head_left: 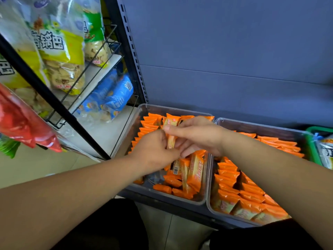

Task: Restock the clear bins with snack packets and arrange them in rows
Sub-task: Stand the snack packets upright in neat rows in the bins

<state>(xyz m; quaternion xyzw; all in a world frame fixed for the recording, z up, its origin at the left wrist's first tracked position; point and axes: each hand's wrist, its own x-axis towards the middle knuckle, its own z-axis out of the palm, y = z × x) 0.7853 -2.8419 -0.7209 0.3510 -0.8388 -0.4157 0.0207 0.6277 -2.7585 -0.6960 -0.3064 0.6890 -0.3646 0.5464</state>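
Two clear bins stand side by side on a low shelf. The left bin (180, 110) holds orange snack packets, some in a row along its left side, others loose near its front (193, 173). The right bin (261, 126) is packed with rows of orange packets (234, 193). Both hands meet above the left bin. My left hand (155, 150) and my right hand (200, 136) each pinch the same upright orange packet (171, 130), which sticks up between them.
A black wire rack (100, 69) at the left carries yellow, blue (115, 96) and red (19, 121) snack bags. A green basket (313, 141) with another bag sits right of the bins. The blue back panel (225, 51) rises behind. My dark-clothed knees are below.
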